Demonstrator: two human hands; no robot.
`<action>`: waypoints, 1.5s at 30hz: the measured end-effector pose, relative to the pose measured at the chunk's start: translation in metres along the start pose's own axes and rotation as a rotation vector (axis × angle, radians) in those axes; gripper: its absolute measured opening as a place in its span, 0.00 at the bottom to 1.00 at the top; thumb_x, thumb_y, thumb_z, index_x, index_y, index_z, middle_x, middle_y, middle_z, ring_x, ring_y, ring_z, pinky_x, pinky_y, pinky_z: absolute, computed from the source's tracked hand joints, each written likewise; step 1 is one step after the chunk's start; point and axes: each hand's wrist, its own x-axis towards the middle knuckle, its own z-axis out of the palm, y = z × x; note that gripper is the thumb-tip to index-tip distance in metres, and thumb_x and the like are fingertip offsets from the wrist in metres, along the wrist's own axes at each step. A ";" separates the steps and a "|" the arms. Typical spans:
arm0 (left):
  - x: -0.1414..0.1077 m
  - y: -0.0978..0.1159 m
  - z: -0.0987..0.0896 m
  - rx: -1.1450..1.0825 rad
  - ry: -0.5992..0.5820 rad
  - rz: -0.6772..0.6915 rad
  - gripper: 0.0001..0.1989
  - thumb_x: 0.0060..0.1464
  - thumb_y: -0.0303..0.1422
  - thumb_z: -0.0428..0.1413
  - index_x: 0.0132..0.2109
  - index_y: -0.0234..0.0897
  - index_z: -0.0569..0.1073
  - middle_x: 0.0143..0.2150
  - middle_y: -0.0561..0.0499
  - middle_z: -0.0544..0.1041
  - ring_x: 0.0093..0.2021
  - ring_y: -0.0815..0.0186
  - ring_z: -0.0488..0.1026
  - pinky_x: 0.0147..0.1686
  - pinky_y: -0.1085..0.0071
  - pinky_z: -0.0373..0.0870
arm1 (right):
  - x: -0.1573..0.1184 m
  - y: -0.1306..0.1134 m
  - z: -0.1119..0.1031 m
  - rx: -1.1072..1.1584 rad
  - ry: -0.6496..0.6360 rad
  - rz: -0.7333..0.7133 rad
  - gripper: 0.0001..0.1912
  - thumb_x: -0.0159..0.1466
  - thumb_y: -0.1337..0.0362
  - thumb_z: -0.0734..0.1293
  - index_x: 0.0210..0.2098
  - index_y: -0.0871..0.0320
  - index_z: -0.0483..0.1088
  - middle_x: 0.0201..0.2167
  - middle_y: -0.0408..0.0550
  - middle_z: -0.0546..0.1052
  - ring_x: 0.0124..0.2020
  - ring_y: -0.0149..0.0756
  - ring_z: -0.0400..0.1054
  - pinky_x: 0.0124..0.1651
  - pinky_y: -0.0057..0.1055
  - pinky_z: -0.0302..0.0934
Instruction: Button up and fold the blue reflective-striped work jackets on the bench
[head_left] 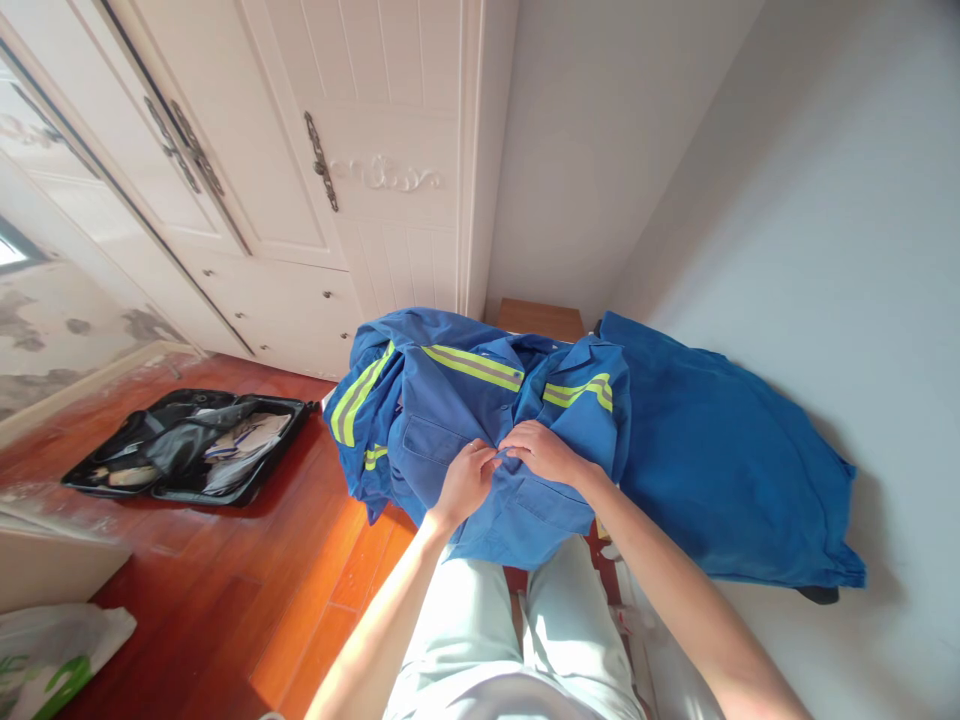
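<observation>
A blue work jacket (442,400) with yellow and grey reflective bands lies spread in front of my legs. Both my hands meet at its front opening, close together. My left hand (470,478) pinches the edge of the jacket's front, its fingertips touching the cloth. Just to the right, my right hand (541,450) is closed on the same edge, fingers bent over the cloth. Small buttons show on the front above my hands. The surface under the jacket is hidden.
A blue cloth-covered object (735,470) stands at the right against the grey wall (847,250). An open suitcase (191,445) with clothes lies on the wooden floor (300,590). White wardrobe (405,130) behind; plastic bag (60,650) at lower left; small brown box (541,318) beyond the jacket.
</observation>
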 end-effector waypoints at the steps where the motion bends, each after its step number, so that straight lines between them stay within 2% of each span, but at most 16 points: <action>1: 0.000 0.000 0.000 -0.010 -0.003 -0.003 0.12 0.64 0.29 0.49 0.35 0.37 0.75 0.37 0.48 0.73 0.38 0.65 0.70 0.39 0.70 0.67 | 0.000 0.000 0.001 -0.012 -0.004 0.008 0.07 0.65 0.71 0.66 0.41 0.57 0.76 0.39 0.47 0.80 0.43 0.39 0.71 0.48 0.36 0.61; 8: 0.002 -0.002 0.001 -0.002 0.004 -0.035 0.11 0.62 0.28 0.50 0.32 0.36 0.73 0.34 0.49 0.72 0.36 0.64 0.69 0.37 0.69 0.65 | 0.005 -0.007 0.006 -0.097 -0.026 0.084 0.10 0.63 0.78 0.64 0.36 0.59 0.73 0.35 0.46 0.79 0.39 0.38 0.70 0.45 0.35 0.58; 16: 0.003 -0.005 -0.003 -0.098 -0.039 -0.015 0.13 0.62 0.28 0.48 0.30 0.35 0.71 0.32 0.49 0.69 0.34 0.66 0.67 0.34 0.71 0.62 | 0.004 -0.007 0.005 -0.057 -0.031 0.126 0.09 0.64 0.76 0.64 0.39 0.59 0.73 0.37 0.47 0.79 0.41 0.39 0.70 0.47 0.35 0.59; 28: 0.003 -0.007 -0.008 -0.167 -0.087 -0.026 0.12 0.58 0.24 0.45 0.32 0.36 0.72 0.35 0.49 0.71 0.38 0.66 0.69 0.39 0.71 0.65 | 0.000 -0.001 0.006 0.020 -0.007 0.129 0.10 0.65 0.73 0.65 0.42 0.56 0.75 0.41 0.47 0.80 0.43 0.39 0.71 0.49 0.37 0.61; 31: 0.001 -0.009 -0.006 -0.174 -0.074 -0.034 0.12 0.59 0.24 0.46 0.35 0.36 0.74 0.35 0.48 0.71 0.38 0.65 0.69 0.39 0.71 0.66 | -0.002 -0.001 0.007 0.045 0.043 0.086 0.08 0.65 0.72 0.66 0.40 0.57 0.75 0.39 0.47 0.80 0.42 0.39 0.71 0.49 0.37 0.61; 34: 0.001 -0.009 -0.006 -0.180 -0.072 -0.044 0.11 0.60 0.26 0.48 0.37 0.35 0.75 0.36 0.48 0.72 0.37 0.65 0.69 0.38 0.71 0.66 | -0.006 -0.004 0.005 0.059 0.153 0.038 0.05 0.65 0.70 0.68 0.39 0.56 0.75 0.38 0.47 0.79 0.42 0.38 0.70 0.48 0.36 0.62; 39: 0.001 -0.004 -0.009 -0.199 -0.066 -0.053 0.13 0.61 0.28 0.46 0.36 0.36 0.75 0.34 0.49 0.71 0.36 0.66 0.69 0.36 0.72 0.65 | -0.017 -0.014 0.002 -0.147 0.226 -0.010 0.04 0.65 0.67 0.68 0.35 0.54 0.76 0.34 0.46 0.76 0.40 0.37 0.66 0.47 0.37 0.60; 41: 0.001 -0.002 -0.009 -0.214 -0.070 -0.069 0.11 0.61 0.30 0.48 0.38 0.36 0.76 0.35 0.49 0.72 0.36 0.66 0.70 0.36 0.72 0.67 | -0.022 -0.016 0.002 -0.211 0.259 -0.027 0.06 0.66 0.68 0.67 0.35 0.52 0.77 0.36 0.47 0.76 0.42 0.37 0.66 0.49 0.38 0.59; 45: 0.000 -0.004 -0.004 -0.227 -0.043 -0.111 0.09 0.60 0.36 0.55 0.43 0.37 0.76 0.37 0.48 0.74 0.37 0.66 0.72 0.37 0.71 0.69 | -0.029 -0.019 0.004 -0.322 0.364 -0.052 0.10 0.66 0.71 0.66 0.37 0.50 0.78 0.44 0.47 0.76 0.49 0.39 0.65 0.55 0.42 0.56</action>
